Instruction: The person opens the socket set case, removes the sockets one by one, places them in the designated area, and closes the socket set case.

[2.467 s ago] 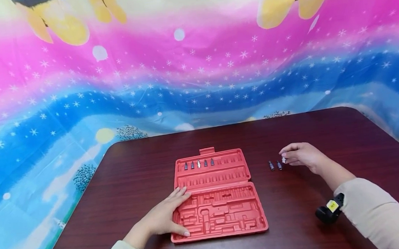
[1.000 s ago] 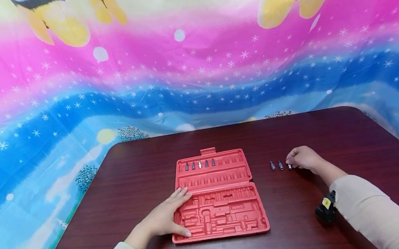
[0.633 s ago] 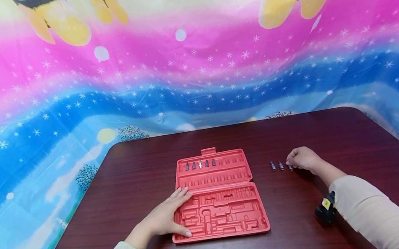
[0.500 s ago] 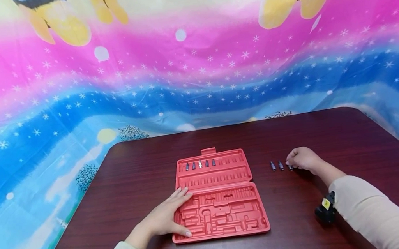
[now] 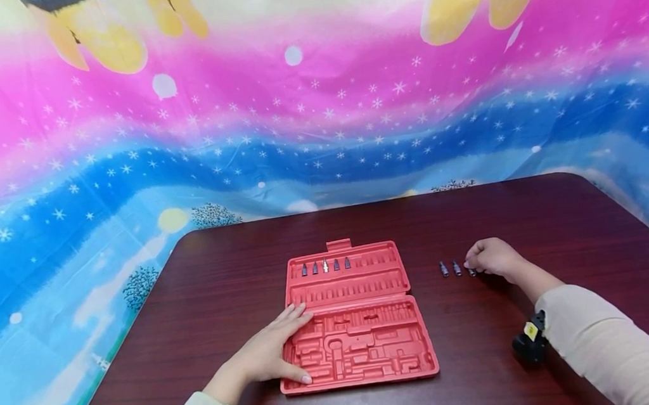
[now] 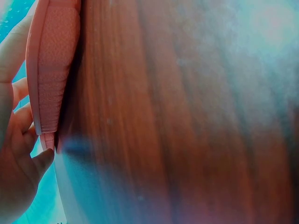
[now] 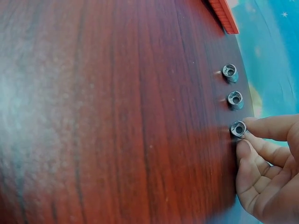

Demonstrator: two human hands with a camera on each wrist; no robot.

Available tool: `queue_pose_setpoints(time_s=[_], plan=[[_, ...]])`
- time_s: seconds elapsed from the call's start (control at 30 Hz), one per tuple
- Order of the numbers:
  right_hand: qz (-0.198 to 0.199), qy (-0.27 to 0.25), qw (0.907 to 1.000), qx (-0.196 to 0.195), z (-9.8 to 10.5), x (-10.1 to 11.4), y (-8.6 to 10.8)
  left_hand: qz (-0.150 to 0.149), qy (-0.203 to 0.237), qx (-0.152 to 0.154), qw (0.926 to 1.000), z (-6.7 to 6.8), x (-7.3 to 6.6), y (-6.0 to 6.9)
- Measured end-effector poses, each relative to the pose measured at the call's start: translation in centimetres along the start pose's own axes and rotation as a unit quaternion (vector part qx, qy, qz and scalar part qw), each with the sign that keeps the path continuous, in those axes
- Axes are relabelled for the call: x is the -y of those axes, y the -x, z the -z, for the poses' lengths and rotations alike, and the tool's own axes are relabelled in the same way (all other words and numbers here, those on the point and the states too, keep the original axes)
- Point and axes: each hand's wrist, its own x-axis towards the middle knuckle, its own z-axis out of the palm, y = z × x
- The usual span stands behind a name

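An unfolded red plastic case (image 5: 354,292) lies on the table, with several small metal bits (image 5: 326,266) standing in a row in its upper half. My left hand (image 5: 264,353) rests on the case's left edge, fingers spread, thumb at the lower left corner. Right of the case, my right hand (image 5: 495,258) pinches a small metal socket (image 5: 472,271) at the table surface. Two similar sockets, one nearer (image 5: 457,269) and one farther left (image 5: 443,269), lie beside it. In the right wrist view, thumb and fingers touch the sides of the pinched socket (image 7: 238,129).
The dark red-brown table (image 5: 238,266) has a rounded far edge. Behind it hangs a colourful curtain (image 5: 318,120) with snowflakes. A black device with a yellow label (image 5: 530,342) is on my right wrist.
Compared with the earliest frame, my right hand has lowered the metal socket to the table, to the right of the other two. In the last half second nothing has visibly moved. My left hand stays on the case.
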Motion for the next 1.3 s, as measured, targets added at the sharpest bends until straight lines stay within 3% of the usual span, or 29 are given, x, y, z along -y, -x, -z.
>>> queue_pose_setpoints(time_s=[1.0,1.3], plan=[[-0.017,-0.034,0.9993,0.002,0.8,0.1,0.9,-0.015,-0.006,0.001,0.9999,0.1,-0.2,-0.1],[0.011,-0.053,0.9986,-0.002,1.1,1.3,1.4,-0.016,-0.009,-0.004,0.9998,0.0,0.0,0.0]])
